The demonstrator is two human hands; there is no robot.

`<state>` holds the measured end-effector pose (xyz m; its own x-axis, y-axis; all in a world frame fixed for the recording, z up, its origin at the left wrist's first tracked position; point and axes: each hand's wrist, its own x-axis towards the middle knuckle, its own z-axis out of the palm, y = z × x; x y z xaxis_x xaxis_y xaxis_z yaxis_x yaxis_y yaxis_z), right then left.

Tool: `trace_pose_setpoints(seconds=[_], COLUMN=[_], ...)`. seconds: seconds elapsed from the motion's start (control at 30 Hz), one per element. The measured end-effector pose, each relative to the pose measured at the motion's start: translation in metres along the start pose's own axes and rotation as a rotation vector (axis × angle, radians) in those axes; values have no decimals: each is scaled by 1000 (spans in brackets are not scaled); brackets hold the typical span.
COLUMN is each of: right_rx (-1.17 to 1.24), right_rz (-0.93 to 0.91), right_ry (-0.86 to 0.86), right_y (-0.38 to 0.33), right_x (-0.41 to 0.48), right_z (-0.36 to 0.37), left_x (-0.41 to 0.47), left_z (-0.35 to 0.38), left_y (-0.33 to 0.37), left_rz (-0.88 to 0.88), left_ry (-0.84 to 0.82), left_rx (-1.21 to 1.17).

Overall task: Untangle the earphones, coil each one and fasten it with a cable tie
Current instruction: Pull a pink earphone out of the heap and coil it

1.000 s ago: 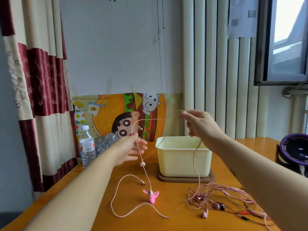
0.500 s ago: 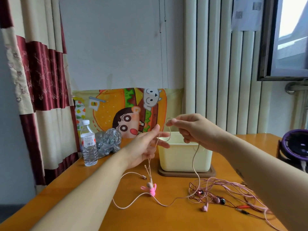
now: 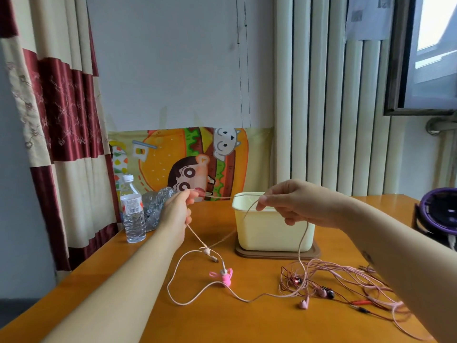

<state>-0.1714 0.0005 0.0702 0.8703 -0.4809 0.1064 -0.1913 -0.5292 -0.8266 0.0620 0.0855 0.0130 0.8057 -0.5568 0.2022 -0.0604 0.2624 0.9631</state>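
Note:
A pale pink earphone cable (image 3: pixel 217 198) is stretched in the air between my two hands. My left hand (image 3: pixel 176 214) pinches it at the left, and below that hand its earbuds (image 3: pixel 206 250) hang down to the table. My right hand (image 3: pixel 294 206) pinches the cable over the tub, and from there it drops to the table. A pink bunny-shaped cable tie (image 3: pixel 223 277) lies on the table by a loop of the cable. A tangle of pink and dark earphones (image 3: pixel 329 285) lies at the right.
A cream plastic tub (image 3: pixel 272 231) stands on a brown coaster mid-table. A water bottle (image 3: pixel 132 210) and crumpled plastic (image 3: pixel 157 206) sit at the back left. A purple-rimmed round object (image 3: pixel 437 214) is at the right edge. The wooden table (image 3: pixel 222 323) shows bare wood in front.
My hands came together half a second ago, then moved apart again, drawing the cable taut and level between them. The earbuds now hang lower, near the table.

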Motion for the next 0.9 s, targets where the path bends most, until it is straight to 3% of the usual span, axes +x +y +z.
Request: trace_pose_setpoints(seconds=[0.1,0.27,0.43,0.53,0.7,0.8,0.9], right_rx=[7,-16,-64,-108,-407,-591,-629], right_rz=[-2,11,-7,-10,28,79,111], right_ry=[114,96,50,-44,-241,-262,-284], right_y=[5,10,13,14,21,40,56], right_x=[1,4,10,11,12,18,22], right_z=[-1,9,21,27,34,42,49], left_x=[4,-7,-16,-17,-13,-14,-21], left_z=[-16,-27,-20,-12,-3,3,8], left_y=[-9,-24,-30,-32,-42,-59,-76], left_rz=[43,-41,-266,-194,-262,-81,-10], left_ry=[-125,-527,-814,-858,-808,-791,-748], left_rx=[316,826,1096,1172,888,1150,1176])
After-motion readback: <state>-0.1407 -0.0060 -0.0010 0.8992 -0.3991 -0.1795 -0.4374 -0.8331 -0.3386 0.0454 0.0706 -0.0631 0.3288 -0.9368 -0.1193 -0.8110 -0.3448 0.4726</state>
